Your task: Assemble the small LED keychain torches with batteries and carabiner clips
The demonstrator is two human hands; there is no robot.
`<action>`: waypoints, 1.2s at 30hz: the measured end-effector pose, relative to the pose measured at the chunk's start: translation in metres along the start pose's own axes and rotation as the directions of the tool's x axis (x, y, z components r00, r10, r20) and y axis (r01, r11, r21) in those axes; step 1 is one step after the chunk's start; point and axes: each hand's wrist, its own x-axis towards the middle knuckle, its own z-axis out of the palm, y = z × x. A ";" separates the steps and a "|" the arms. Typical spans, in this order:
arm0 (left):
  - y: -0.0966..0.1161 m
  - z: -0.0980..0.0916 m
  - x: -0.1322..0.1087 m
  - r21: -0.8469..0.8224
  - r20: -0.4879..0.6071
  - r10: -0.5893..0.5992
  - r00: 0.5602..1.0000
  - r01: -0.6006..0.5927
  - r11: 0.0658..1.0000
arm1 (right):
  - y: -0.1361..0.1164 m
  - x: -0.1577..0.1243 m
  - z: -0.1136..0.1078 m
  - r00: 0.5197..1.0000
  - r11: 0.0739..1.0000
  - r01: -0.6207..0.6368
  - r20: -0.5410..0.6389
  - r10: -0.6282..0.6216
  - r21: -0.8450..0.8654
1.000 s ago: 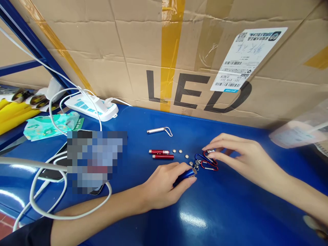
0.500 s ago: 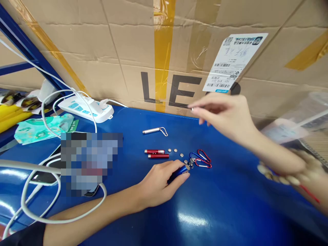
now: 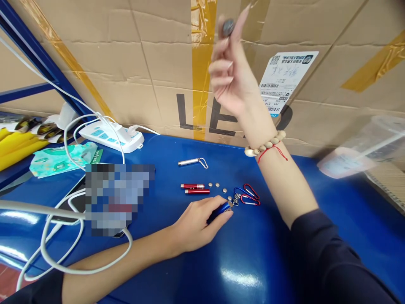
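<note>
My left hand (image 3: 199, 221) rests on the blue table, its fingers wrapped round a blue penlight (image 3: 223, 207) whose silver end points right. Raised high in front of the cardboard, my right hand (image 3: 226, 74) pinches a small round metal piece (image 3: 228, 27), dark grey and blurred. Just beyond my left hand lie several silver button cells (image 3: 224, 190) and a cluster of small metal parts (image 3: 236, 200). Beside those are red carabiners (image 3: 250, 200) and a blue carabiner (image 3: 239, 192). Two red penlights (image 3: 196, 191) lie side by side; a silver penlight (image 3: 189, 161) with its clip is farther back.
A large cardboard box (image 3: 164, 63) walls off the back. To the left are a white power strip (image 3: 110, 136), looping white cables (image 3: 47, 257), a green tissue pack (image 3: 63, 158) and a pixelated patch. A blurred clear plastic container (image 3: 354, 147) stands right.
My right hand has risen and swung left from just above the table to high before the box, the small round piece in its fingertips. My left hand stays put with the blue penlight.
</note>
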 end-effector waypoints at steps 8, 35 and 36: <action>0.001 -0.001 -0.003 0.003 -0.030 0.022 0.999 -0.022 1.000 | -0.037 -0.025 -0.050 0.822 -0.807 -0.525 0.411 -0.396 0.272; -0.005 -0.003 0.001 -0.095 -0.072 -0.025 0.997 0.018 0.995 | 0.019 -0.190 -0.016 0.966 0.975 -0.153 0.183 0.182 -0.161; -0.005 -0.004 0.001 -0.091 -0.072 -0.026 0.997 0.019 0.996 | 0.019 -0.188 -0.017 0.970 0.973 -0.138 0.171 0.170 -0.187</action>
